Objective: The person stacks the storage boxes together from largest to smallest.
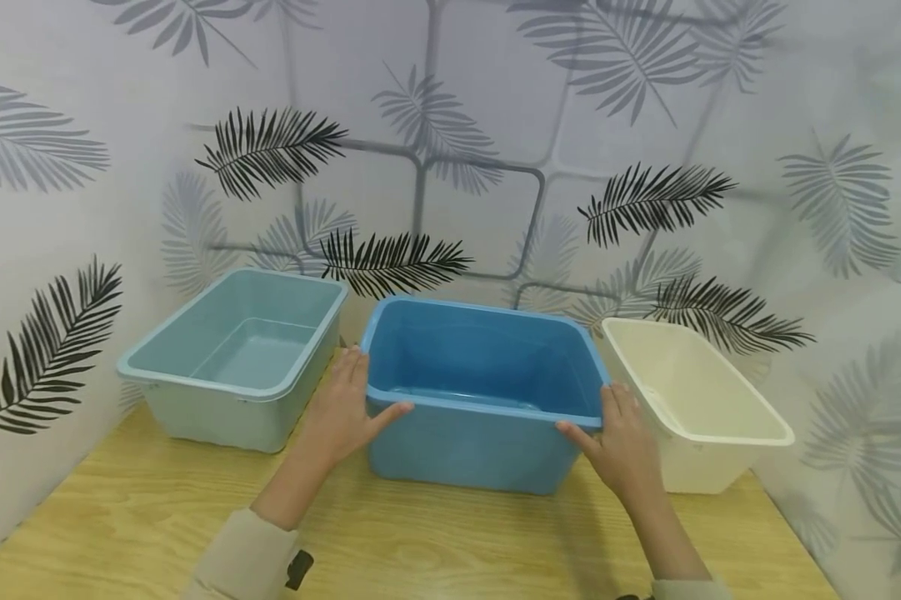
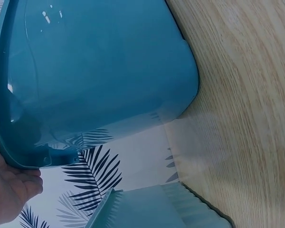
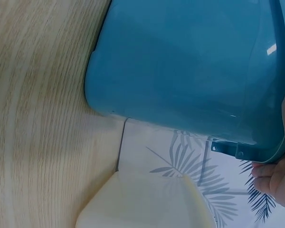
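A deep blue plastic bin (image 1: 465, 446) stands on the wooden table between two other bins, its open top facing up. My left hand (image 1: 342, 412) holds its left front corner, thumb along the front below the rim and fingers on the side. At the right front corner my right hand (image 1: 626, 442) grips the rim in the same way. In the left wrist view, the fingers (image 2: 23, 185) bend under the bin's rim. The right wrist view likewise has fingertips (image 3: 263, 178) tucked beneath the rim. Both wrist views show the bin's smooth outer wall and its base close against the tabletop.
To the left stands a pale blue-green bin (image 1: 217, 417), set at an angle. A cream bin (image 1: 708, 467) stands at the right, close to the blue one. Behind the wooden table (image 1: 420, 542) rises a wall (image 1: 488, 92) with a leaf pattern.
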Demonstrator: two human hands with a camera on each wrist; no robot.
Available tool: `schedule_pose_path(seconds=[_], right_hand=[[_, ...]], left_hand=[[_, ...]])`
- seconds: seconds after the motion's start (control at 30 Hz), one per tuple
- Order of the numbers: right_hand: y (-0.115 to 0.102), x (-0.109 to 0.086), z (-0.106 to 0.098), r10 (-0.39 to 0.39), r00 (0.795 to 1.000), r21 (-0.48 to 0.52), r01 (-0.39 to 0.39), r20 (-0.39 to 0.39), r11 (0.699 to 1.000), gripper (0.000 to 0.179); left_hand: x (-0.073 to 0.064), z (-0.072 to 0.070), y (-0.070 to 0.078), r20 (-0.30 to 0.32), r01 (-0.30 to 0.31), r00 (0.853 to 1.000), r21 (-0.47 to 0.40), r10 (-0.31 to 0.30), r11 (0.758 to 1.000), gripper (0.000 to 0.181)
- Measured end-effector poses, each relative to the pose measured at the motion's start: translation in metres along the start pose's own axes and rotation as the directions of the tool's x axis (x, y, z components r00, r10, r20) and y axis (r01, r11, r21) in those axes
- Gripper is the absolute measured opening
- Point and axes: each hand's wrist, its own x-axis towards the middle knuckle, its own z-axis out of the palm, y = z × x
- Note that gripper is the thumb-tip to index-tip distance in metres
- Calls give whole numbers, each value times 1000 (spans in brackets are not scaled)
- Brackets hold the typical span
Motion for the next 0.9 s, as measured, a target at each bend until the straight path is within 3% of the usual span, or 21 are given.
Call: schedule_pose_path(seconds=[0.4, 0.7, 0.9], right_hand=[[-3, -5, -6, 1, 1000, -30, -2, -6, 1000, 89], [-2, -10, -2, -37, 996, -54, 33, -78, 998, 90], [-5, -13, -3, -43, 994, -58, 38, -96, 998, 88]], left_hand=[[-2, 0, 1, -20, -14, 1000, -3, 13, 1000, 102], [-8, -1, 0, -53, -39, 998, 22, 40, 999, 104], [-11, -2, 0, -46, -26, 999, 5, 26, 1000, 102]])
